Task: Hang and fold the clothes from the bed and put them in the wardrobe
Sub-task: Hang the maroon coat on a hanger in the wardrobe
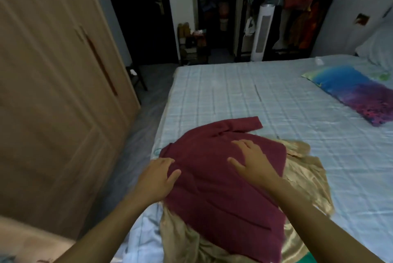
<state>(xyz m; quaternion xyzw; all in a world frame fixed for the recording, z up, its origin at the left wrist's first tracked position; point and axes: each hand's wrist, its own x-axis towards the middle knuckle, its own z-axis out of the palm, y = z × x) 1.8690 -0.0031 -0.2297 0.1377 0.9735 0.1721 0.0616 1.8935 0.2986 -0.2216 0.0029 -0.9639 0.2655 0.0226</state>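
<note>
A bed with a pale blue checked sheet fills the right side; a wooden wardrobe stands closed on the left. Near the bed's front edge, a maroon sweater lies on a shiny beige garment. The left hand presses its left edge, the right hand its middle, each grip flat, fingers spread, holding nothing.

- The place was a bedroom in a home — a wide bed under a pale checked sheet filled the right side.
- A wooden wardrobe stood close on the left.
- Pillows lay at the head.
- A rack of hanging clothes and a dark door lined the far wall.
</note>
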